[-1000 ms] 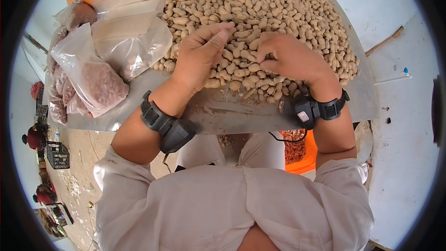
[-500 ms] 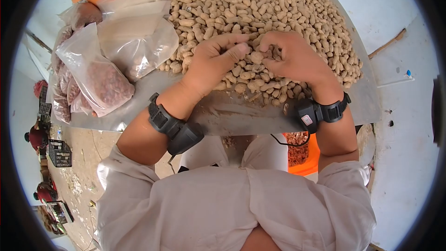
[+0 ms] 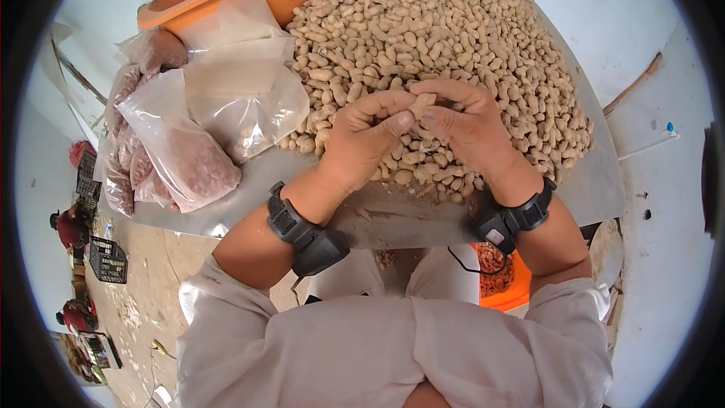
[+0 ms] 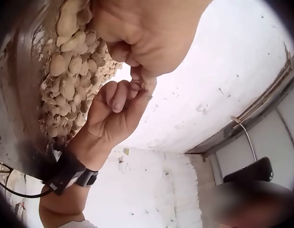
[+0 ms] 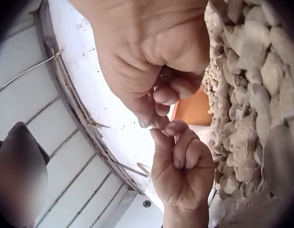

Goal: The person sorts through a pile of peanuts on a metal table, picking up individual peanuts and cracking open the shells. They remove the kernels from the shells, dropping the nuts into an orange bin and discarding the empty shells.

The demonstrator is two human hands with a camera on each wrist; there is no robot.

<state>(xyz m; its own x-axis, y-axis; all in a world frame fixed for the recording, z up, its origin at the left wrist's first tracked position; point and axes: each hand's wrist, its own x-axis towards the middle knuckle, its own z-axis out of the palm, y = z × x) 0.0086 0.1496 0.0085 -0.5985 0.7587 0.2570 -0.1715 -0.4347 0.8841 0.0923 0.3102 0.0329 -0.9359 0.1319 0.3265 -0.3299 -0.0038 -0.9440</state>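
Peanut, qty 1, tan, held up btwn the two hands over the near edge of the pile. L hand: thumb and forefinger closed on one end of the nut, other fingers curled. R hand: nut likewise pinched by thumb and forefinger. Shell still to be opened, as judged; any crack too small to be made out.

Pile, unshelled nuts, lg. qty, heaped on metal table. Clear bags, several, w/ reddish contents, set beside pile on L side; prob. finished stock. Orange tub, below table edge, R side, w/ reddish-brown pcs. Orange basin, behind bags; contents hidden. Status, est.: some work done, going by bags; most of pile left. Exact share can't be told.

Views compared: bag contents and tub contents shown in head view only. Curled fingers of R hand seen from palm side in L wrist view, those of L hand in R wrist view; both largely hidden in head view. Panelled ceiling caught in R wrist view, absent from head view.
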